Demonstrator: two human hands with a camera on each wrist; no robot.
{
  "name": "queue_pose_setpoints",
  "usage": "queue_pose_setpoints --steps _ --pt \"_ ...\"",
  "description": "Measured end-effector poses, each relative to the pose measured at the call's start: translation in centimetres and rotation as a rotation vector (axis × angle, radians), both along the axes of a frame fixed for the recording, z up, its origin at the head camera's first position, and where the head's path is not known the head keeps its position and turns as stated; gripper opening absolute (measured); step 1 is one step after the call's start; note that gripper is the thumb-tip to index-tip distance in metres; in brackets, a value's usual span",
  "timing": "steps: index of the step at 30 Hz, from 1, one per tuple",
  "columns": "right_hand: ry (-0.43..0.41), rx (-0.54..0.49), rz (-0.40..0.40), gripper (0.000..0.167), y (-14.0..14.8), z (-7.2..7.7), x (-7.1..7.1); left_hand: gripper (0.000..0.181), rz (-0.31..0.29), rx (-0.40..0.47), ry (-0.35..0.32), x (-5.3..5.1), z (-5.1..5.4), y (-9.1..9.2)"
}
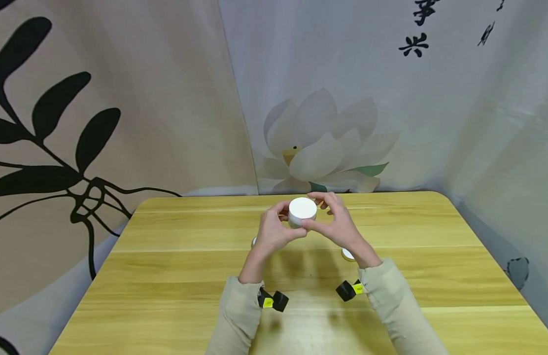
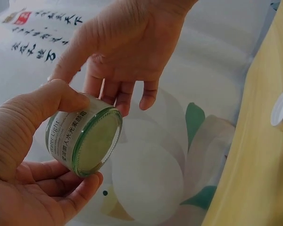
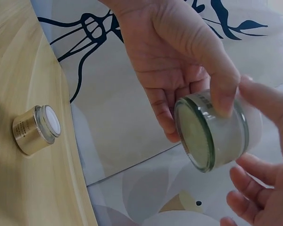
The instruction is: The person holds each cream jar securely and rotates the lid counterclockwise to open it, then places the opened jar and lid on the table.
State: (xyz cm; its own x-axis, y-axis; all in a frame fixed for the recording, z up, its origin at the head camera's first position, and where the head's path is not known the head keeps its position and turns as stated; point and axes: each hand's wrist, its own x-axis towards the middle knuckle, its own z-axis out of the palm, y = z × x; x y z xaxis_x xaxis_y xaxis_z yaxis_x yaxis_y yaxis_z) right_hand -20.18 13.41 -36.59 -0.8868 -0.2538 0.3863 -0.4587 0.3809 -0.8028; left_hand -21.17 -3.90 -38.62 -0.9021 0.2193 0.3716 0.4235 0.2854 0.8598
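Observation:
A round glass jar of cream [image 2: 92, 141] with printed text and a white top [image 1: 302, 208] is held up above the table between both hands. In the left wrist view its greenish glass base faces the camera. My left hand [image 1: 274, 229] grips the jar body, thumb on one side and fingers on the other. My right hand [image 1: 338, 222] is at the white-topped end, its thumb and fingers on opposite sides of it; exact contact is partly hidden. A gold lid with a white inside [image 2: 282, 112] lies on the table, near the right forearm in the head view.
A gold jar with a white top [image 3: 34, 131] stands on the wooden table [image 1: 176, 296], mostly hidden behind the left hand in the head view. Printed curtains [image 1: 176, 98] hang behind the table. Each wrist wears a small black camera [image 1: 280, 301].

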Motion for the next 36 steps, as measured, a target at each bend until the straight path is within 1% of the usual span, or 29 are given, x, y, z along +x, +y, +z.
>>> queue_pose_setpoints --steps 3,5,8,12,14,16,17,20,24,27,31,34,36 --pt "-0.003 -0.008 -0.031 0.045 -0.6 1.3 0.9 0.05 -0.002 0.006 -0.004 0.0 0.0 0.0" --pt "0.0 -0.005 -0.035 0.041 -0.6 1.6 1.1 0.05 0.002 0.001 -0.009 0.0 0.0 0.0" --pt "-0.003 0.003 -0.023 0.04 -0.3 0.7 0.5 0.051 0.012 -0.015 -0.004 0.0 0.0 -0.1" --pt "-0.006 0.008 0.013 0.044 0.4 -1.2 -0.8 0.051 0.02 -0.031 0.009 0.0 0.0 -0.2" --pt "0.01 0.017 0.029 0.048 0.6 -1.6 -1.0 0.051 0.017 -0.031 0.011 0.0 -0.1 -0.2" --pt "0.022 0.017 0.037 0.053 0.5 -1.7 -1.1 0.051 0.013 -0.031 0.009 0.0 -0.1 -0.1" --pt "0.023 0.008 0.037 0.055 0.4 -1.6 -1.0 0.051 0.01 -0.028 0.008 0.0 -0.2 -0.1" --pt "0.023 -0.009 0.005 0.053 -0.2 -0.4 -0.1 0.05 0.007 -0.022 0.002 0.0 -0.2 0.0" --pt "0.022 -0.022 -0.036 0.039 -0.6 1.1 0.9 0.05 0.012 -0.024 -0.011 0.0 -0.2 0.0" --pt "0.04 -0.01 -0.039 0.035 -0.3 0.2 0.2 0.05 0.015 -0.027 -0.01 0.0 -0.2 -0.1" --pt "0.063 -0.004 -0.001 0.039 0.5 -1.5 -1.0 0.05 0.02 -0.023 -0.005 0.0 -0.1 -0.1" --pt "0.075 -0.01 0.034 0.045 0.7 -1.9 -1.2 0.05 0.017 -0.02 0.001 0.0 -0.1 -0.1" --pt "0.07 -0.008 0.031 0.05 0.6 -2.1 -1.3 0.05 0.01 -0.014 0.002 0.0 -0.1 -0.1"
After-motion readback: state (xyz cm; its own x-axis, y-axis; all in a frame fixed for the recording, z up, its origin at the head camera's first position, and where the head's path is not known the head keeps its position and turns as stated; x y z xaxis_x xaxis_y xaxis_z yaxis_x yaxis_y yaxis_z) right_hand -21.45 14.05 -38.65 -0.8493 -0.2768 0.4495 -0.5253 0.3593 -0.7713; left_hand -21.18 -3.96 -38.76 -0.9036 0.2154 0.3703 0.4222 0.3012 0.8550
